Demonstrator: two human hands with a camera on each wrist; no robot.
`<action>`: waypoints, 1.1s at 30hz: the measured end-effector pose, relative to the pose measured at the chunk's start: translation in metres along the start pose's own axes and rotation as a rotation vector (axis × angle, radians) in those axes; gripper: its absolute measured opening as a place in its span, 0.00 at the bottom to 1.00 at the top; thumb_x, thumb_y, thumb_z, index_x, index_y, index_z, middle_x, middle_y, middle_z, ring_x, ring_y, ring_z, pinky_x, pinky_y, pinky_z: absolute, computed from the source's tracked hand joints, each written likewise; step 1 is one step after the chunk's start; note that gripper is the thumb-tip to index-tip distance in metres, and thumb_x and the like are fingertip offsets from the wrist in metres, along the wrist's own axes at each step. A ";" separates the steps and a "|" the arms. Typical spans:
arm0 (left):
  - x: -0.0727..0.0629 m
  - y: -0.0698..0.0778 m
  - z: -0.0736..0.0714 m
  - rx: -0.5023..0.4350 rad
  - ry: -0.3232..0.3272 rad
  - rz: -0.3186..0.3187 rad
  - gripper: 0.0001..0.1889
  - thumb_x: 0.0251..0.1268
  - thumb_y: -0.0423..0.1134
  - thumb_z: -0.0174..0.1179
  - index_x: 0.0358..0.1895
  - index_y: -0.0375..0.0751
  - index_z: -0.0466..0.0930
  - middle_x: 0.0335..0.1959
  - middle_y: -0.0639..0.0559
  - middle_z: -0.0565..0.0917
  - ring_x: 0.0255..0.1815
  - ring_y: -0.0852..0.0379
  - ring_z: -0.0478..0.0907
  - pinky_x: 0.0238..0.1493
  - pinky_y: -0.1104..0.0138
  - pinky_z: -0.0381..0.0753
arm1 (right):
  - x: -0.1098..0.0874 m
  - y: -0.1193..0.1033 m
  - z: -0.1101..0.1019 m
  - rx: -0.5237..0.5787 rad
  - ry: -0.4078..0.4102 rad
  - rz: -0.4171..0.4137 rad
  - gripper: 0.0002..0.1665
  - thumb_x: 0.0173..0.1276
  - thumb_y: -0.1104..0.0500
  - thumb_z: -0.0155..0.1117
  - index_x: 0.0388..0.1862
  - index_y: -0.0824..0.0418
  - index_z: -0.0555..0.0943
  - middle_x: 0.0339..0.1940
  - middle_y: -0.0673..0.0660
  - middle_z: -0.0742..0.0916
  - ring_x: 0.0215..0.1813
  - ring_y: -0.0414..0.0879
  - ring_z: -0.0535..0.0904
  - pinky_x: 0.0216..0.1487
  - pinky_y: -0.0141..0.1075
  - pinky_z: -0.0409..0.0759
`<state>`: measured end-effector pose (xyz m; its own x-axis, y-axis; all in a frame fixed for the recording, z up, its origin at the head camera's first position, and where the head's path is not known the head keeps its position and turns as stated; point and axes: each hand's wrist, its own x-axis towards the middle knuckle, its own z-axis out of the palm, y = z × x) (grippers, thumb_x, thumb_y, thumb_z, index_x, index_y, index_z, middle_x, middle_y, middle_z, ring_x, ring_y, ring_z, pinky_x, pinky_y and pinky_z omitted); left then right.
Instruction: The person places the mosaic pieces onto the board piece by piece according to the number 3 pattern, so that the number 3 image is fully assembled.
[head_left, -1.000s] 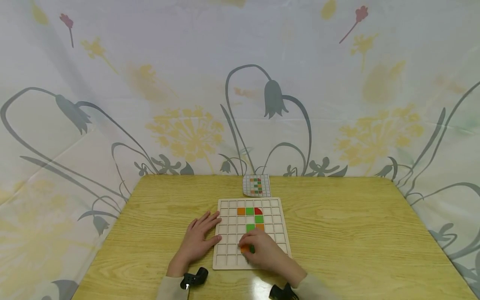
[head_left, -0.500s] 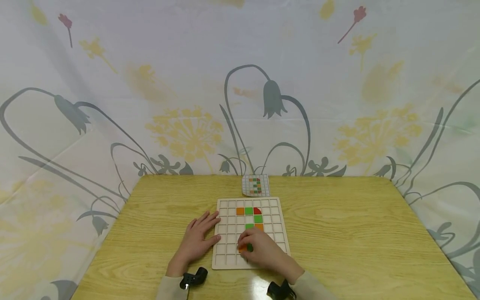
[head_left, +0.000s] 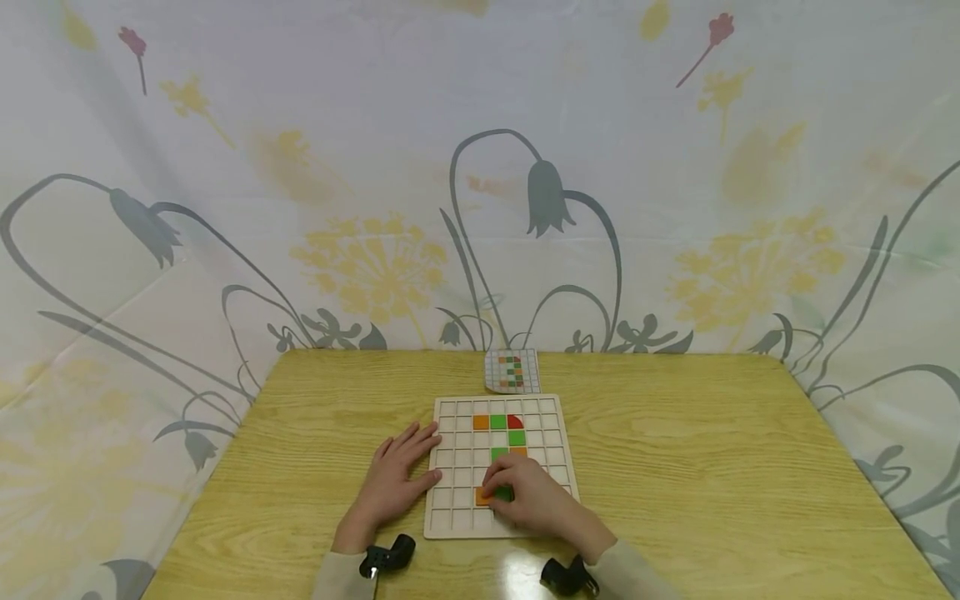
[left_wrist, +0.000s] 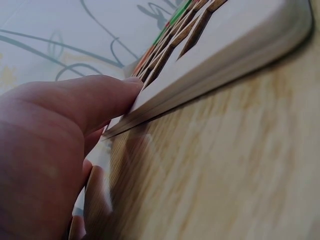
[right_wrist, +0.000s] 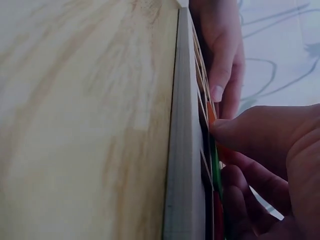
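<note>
A square wooden grid board (head_left: 450,523) lies on the table. My left hand (head_left: 397,475) rests with spread, fairly straight fingers at its left edge; the thumb touches the rim in the left wrist view. My right hand (head_left: 531,498) is over the lower middle of the board, fingers curled. Its thumb and fingers are at an orange tile (head_left: 482,497), which seems lightly pinched. Beside that, a green tile (head_left: 504,493) is partly under the hand. In the right wrist view a red tile (right_wrist: 218,215) shows past the green one. The fingers partly hide the contact.
Higher on the board sit a red quarter-round tile (head_left: 514,422) and several green and orange square tiles, such as a green tile (head_left: 517,437). A pattern card (head_left: 491,379) with small coloured squares lies behind the board. A floral cloth (head_left: 375,167) hangs beyond the wooden table (head_left: 675,450).
My right hand has shifted slightly to the right, showing more of the orange tile and the green one beside it. My left hand stays in place.
</note>
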<state>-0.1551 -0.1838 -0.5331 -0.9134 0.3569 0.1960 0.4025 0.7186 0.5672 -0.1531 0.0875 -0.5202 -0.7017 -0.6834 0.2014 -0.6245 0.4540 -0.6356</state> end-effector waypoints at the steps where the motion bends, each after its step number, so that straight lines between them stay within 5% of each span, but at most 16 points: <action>1: 0.000 0.000 0.000 0.002 0.000 0.003 0.29 0.69 0.50 0.61 0.70 0.44 0.73 0.75 0.51 0.66 0.78 0.44 0.54 0.71 0.36 0.46 | 0.000 0.000 0.000 0.002 -0.002 0.001 0.04 0.66 0.61 0.71 0.37 0.54 0.90 0.42 0.40 0.82 0.48 0.38 0.77 0.55 0.38 0.77; 17: 0.000 -0.004 -0.001 0.003 0.010 0.010 0.29 0.68 0.49 0.63 0.70 0.44 0.74 0.75 0.53 0.67 0.78 0.45 0.55 0.70 0.36 0.47 | 0.004 0.000 0.003 0.033 -0.012 0.028 0.04 0.66 0.60 0.72 0.37 0.53 0.91 0.42 0.40 0.83 0.48 0.38 0.78 0.54 0.38 0.78; 26: 0.000 -0.003 0.000 0.029 0.046 0.083 0.28 0.69 0.48 0.62 0.69 0.42 0.74 0.74 0.48 0.69 0.75 0.39 0.58 0.66 0.33 0.51 | 0.003 -0.001 0.002 0.023 -0.010 0.042 0.04 0.66 0.60 0.72 0.37 0.53 0.91 0.41 0.39 0.83 0.49 0.38 0.78 0.56 0.39 0.77; 33: 0.000 -0.002 -0.001 0.009 -0.019 0.019 0.29 0.70 0.49 0.61 0.71 0.43 0.72 0.75 0.52 0.66 0.78 0.44 0.53 0.71 0.37 0.46 | 0.001 -0.003 -0.001 0.105 0.008 0.071 0.05 0.65 0.62 0.71 0.38 0.53 0.90 0.41 0.40 0.84 0.48 0.38 0.79 0.54 0.38 0.78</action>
<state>-0.1562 -0.1861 -0.5330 -0.9043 0.3817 0.1909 0.4201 0.7170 0.5563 -0.1527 0.0858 -0.5178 -0.7461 -0.6465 0.1590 -0.5338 0.4382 -0.7233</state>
